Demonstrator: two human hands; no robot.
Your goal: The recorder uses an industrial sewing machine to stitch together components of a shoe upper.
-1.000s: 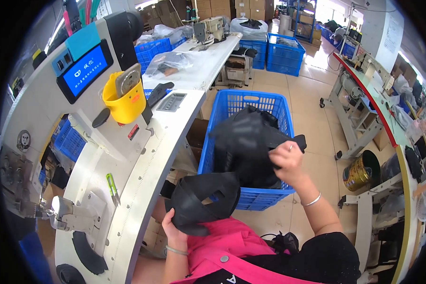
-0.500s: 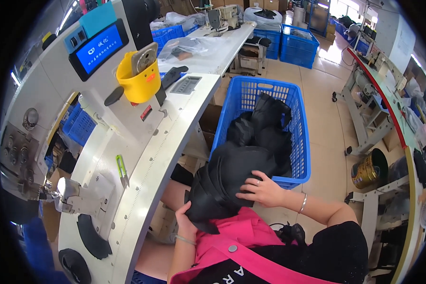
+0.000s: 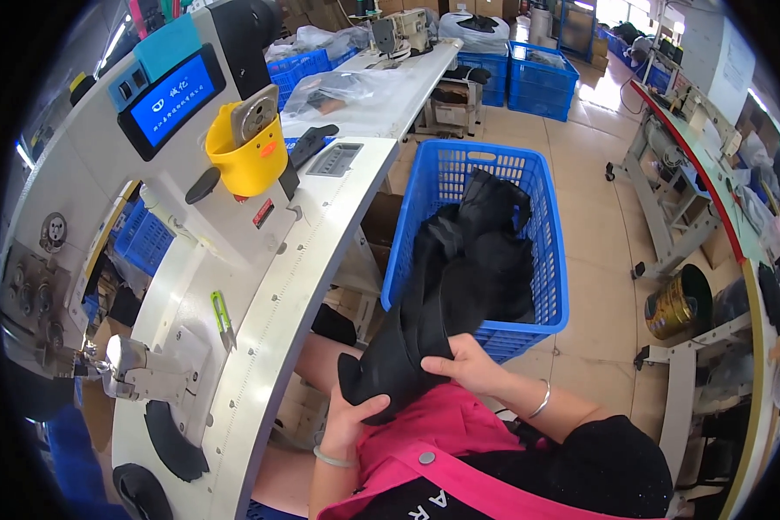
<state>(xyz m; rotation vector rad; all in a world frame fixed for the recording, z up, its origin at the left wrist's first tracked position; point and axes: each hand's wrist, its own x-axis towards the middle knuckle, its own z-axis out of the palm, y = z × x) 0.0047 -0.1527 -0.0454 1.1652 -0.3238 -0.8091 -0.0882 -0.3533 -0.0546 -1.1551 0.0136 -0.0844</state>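
A piece of black fabric [image 3: 407, 347] stretches from my lap up into a blue plastic basket [image 3: 546, 251] on the floor. My left hand [image 3: 351, 420] grips its lower end over my pink apron. My right hand [image 3: 468, 364] pinches the cloth a little higher, near the basket's front rim. More black fabric [image 3: 485, 234] lies piled inside the basket.
To my left a white sewing table [image 3: 295, 286] curves away, with the sewing machine head [image 3: 130, 364], green thread snips [image 3: 221, 316], a yellow cup holding a phone [image 3: 247, 152] and a blue screen [image 3: 169, 100]. Further blue crates [image 3: 533, 74] and other workstations [image 3: 693, 173] stand behind.
My right hand came down from the basket to my lap, drawing black fabric out with it. My left hand stays low, holding the cloth. The view tilted downward.
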